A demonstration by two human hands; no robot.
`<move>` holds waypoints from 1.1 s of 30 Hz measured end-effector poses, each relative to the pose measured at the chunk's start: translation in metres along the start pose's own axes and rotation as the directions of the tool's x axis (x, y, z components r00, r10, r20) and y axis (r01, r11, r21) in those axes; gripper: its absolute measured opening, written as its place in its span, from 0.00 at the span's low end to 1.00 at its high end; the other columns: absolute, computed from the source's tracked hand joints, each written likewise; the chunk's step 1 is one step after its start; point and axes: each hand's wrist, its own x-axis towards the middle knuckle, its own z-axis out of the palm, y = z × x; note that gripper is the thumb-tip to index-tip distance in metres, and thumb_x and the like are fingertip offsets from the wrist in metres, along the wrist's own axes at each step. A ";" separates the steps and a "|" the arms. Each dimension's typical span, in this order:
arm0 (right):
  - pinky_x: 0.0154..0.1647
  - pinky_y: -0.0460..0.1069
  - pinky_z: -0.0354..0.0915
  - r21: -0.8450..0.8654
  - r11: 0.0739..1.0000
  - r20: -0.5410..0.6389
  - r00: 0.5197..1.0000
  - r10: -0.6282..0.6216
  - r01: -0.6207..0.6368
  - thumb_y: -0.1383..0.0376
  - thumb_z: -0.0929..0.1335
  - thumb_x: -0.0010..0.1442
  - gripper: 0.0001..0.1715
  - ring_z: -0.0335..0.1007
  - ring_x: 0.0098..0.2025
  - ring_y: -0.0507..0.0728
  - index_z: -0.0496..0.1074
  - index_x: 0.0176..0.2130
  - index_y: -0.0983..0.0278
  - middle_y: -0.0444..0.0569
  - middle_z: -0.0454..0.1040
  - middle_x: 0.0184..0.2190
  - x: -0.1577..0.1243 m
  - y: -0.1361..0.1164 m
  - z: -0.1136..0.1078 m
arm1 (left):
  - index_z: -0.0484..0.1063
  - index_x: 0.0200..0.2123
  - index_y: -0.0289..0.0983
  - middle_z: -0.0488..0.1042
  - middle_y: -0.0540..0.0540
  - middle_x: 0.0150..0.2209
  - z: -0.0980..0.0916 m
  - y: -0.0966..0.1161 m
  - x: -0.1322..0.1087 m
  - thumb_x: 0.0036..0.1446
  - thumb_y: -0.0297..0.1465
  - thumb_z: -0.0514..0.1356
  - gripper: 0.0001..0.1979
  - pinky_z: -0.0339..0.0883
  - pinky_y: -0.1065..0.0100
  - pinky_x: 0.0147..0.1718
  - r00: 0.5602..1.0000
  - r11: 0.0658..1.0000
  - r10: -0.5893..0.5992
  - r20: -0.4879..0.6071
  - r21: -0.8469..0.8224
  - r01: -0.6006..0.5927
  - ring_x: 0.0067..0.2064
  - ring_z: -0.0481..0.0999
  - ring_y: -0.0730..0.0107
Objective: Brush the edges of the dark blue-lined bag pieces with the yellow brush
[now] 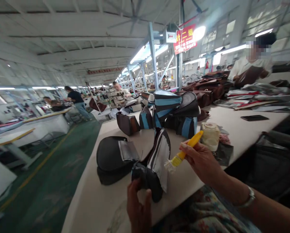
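My right hand (203,161) grips a yellow-handled brush (193,139), its pale, frayed bristles pointing down to the left. The bristles are close beside the light lining of a black bag piece (154,181) that stands on the table with its zipper edge upward. At the near end of that piece is my left hand (138,207), thumb and fingers apart in a curve. Its fingertips overlap the black material; whether they press on it I cannot tell. To the left lies another black bag piece (111,155) with a silvery flap (129,150).
A cloudy plastic container (210,136) stands right of the brush, by a dark sheet (222,153). Black-and-blue bag pieces (166,103) are piled behind. Brown bags (210,87) and a dark flat object (254,118) are farther right. A co-worker (253,61) stands across the table (86,200).
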 end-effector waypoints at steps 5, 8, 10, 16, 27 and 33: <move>0.18 0.44 0.45 -0.110 0.993 0.076 0.997 -0.029 0.037 0.57 0.76 0.56 0.14 0.49 0.19 0.46 0.72 0.35 0.63 0.37 0.63 0.19 0.000 0.005 0.005 | 0.67 0.54 0.37 0.72 0.39 0.48 0.024 0.016 0.009 0.53 0.44 0.64 0.28 0.73 0.62 0.44 0.998 0.995 -0.060 -0.034 0.078 0.062 0.49 0.75 0.58; 0.18 0.44 0.46 -0.250 0.958 0.116 0.986 -0.116 0.142 0.56 0.73 0.58 0.14 0.48 0.19 0.47 0.72 0.34 0.64 0.36 0.60 0.18 0.003 -0.008 0.010 | 0.71 0.51 0.37 0.75 0.40 0.46 0.031 0.024 0.029 0.59 0.41 0.59 0.20 0.71 0.61 0.49 0.998 0.998 -0.061 -0.006 0.015 0.061 0.50 0.75 0.60; 0.19 0.45 0.48 -0.349 0.906 0.154 0.968 -0.198 0.240 0.55 0.72 0.59 0.15 0.50 0.20 0.48 0.72 0.33 0.64 0.37 0.60 0.18 0.007 -0.021 0.017 | 0.73 0.49 0.37 0.77 0.41 0.46 0.031 0.030 0.042 0.60 0.40 0.58 0.17 0.69 0.61 0.51 0.996 0.994 -0.065 0.054 -0.085 0.070 0.50 0.75 0.61; 0.25 0.46 0.57 -0.528 0.718 0.290 0.891 -0.349 0.453 0.58 0.68 0.62 0.12 0.59 0.24 0.51 0.70 0.31 0.64 0.41 0.66 0.23 0.020 -0.038 0.045 | 0.76 0.48 0.42 0.76 0.46 0.47 0.022 0.055 0.057 0.58 0.40 0.59 0.16 0.69 0.64 0.50 0.965 0.919 -0.147 0.216 -0.331 0.214 0.50 0.75 0.63; 0.30 0.47 0.61 -0.609 0.428 0.486 0.741 -0.464 0.668 0.59 0.65 0.65 0.12 0.69 0.26 0.54 0.70 0.32 0.62 0.46 0.73 0.26 0.027 -0.041 0.067 | 0.77 0.46 0.42 0.77 0.44 0.46 0.016 0.060 0.056 0.55 0.42 0.61 0.17 0.71 0.61 0.50 0.955 0.924 -0.192 0.224 -0.288 0.253 0.50 0.76 0.59; 0.34 0.50 0.62 -0.586 0.224 0.632 0.613 -0.474 0.778 0.59 0.64 0.65 0.13 0.71 0.30 0.57 0.70 0.32 0.64 0.50 0.74 0.27 0.022 -0.033 0.062 | 0.77 0.46 0.42 0.77 0.44 0.46 0.017 0.057 0.056 0.55 0.43 0.61 0.18 0.72 0.62 0.49 0.949 0.914 -0.217 0.229 -0.294 0.280 0.49 0.76 0.59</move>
